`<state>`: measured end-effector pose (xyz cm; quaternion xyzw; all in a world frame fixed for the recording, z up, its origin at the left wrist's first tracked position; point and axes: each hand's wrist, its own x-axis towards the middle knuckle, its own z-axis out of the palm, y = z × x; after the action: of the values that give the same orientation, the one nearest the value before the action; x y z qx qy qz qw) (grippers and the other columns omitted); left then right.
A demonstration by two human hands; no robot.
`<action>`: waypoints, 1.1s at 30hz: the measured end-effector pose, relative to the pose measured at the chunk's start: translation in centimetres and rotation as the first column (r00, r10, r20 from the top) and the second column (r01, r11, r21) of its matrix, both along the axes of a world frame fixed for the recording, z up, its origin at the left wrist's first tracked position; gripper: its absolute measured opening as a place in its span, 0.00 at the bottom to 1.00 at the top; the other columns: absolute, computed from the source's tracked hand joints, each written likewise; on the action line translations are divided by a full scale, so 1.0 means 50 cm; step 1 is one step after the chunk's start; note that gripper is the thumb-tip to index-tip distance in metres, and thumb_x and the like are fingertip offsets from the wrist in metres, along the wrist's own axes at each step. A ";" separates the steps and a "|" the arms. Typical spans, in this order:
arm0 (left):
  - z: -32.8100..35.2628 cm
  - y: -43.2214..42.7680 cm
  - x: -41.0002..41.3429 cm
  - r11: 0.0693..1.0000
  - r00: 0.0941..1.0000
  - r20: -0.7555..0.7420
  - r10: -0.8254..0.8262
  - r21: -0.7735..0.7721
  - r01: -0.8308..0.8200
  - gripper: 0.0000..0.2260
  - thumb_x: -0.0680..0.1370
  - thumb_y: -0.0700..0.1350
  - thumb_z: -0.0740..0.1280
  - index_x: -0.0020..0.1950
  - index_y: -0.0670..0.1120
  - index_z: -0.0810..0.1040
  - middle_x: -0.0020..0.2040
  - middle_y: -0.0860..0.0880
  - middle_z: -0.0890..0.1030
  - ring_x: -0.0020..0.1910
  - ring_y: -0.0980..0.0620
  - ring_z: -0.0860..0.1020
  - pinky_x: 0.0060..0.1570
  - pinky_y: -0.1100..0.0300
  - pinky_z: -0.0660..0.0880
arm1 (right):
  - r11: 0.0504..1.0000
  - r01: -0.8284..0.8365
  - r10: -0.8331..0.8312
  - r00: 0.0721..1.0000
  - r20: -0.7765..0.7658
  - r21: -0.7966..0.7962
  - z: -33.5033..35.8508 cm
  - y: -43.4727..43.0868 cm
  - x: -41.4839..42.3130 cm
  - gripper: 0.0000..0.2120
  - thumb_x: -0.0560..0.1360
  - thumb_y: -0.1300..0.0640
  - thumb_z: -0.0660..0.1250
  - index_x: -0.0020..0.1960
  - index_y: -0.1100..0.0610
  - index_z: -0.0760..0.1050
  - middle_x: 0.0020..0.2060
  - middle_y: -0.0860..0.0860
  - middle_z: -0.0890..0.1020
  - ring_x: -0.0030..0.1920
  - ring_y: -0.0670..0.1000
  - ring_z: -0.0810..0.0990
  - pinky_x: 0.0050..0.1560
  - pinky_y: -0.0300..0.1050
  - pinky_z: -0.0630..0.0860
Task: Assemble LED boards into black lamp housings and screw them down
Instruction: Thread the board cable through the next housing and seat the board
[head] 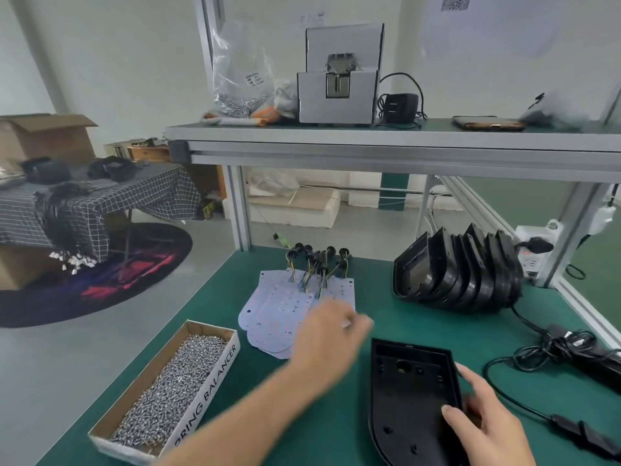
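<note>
A black lamp housing (408, 395) lies open side up on the green mat near the front. My right hand (484, 422) grips its right rim, thumb inside and fingers outside. My left hand (327, 338) is blurred and stretched over the lower right edge of a stack of white LED boards (279, 307) with wired black connectors (316, 260). Whether it touches or holds a board is unclear. A cardboard box of silver screws (168, 395) sits at the front left.
A row of nested black housings (460, 274) stands at the back right. Black cables and an electric screwdriver (578, 351) lie at the right. An upper shelf (386, 139) carries a screw feeder (339, 75), a bag of screws and an adapter.
</note>
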<state>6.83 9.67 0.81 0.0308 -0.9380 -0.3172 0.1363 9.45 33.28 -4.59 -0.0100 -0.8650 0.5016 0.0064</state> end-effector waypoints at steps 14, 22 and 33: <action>-0.083 -0.202 -0.212 0.858 0.784 0.385 0.487 -0.379 -0.347 0.50 0.71 0.67 0.70 0.80 0.41 0.51 0.70 0.42 0.71 0.69 0.41 0.68 0.60 0.50 0.71 | 0.998 -0.047 0.049 0.997 -0.057 0.033 0.000 0.001 -0.003 0.25 0.73 0.61 0.74 0.62 0.38 0.74 0.28 0.44 0.77 0.30 0.43 0.74 0.35 0.29 0.65; -0.076 -0.183 -0.194 0.824 0.876 0.235 0.421 -0.503 -0.261 0.48 0.76 0.58 0.67 0.81 0.38 0.41 0.46 0.47 0.82 0.47 0.47 0.81 0.37 0.57 0.75 | 1.000 -0.030 0.030 0.999 -0.038 -0.004 -0.004 -0.001 -0.005 0.25 0.73 0.63 0.73 0.64 0.43 0.75 0.28 0.46 0.76 0.28 0.45 0.71 0.40 0.36 0.69; -0.033 -0.197 -0.207 0.872 0.887 0.206 0.414 0.191 -0.451 0.18 0.72 0.45 0.76 0.37 0.45 0.66 0.36 0.48 0.71 0.31 0.50 0.68 0.31 0.61 0.64 | 0.998 -0.026 0.022 0.997 -0.069 -0.064 -0.017 0.004 -0.009 0.24 0.73 0.62 0.73 0.64 0.42 0.75 0.31 0.45 0.78 0.28 0.43 0.73 0.37 0.31 0.70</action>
<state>-3.50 -0.16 -0.86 0.2814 -0.8711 -0.3828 0.1246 9.00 33.50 -5.45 0.0173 -0.8476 0.5295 0.0296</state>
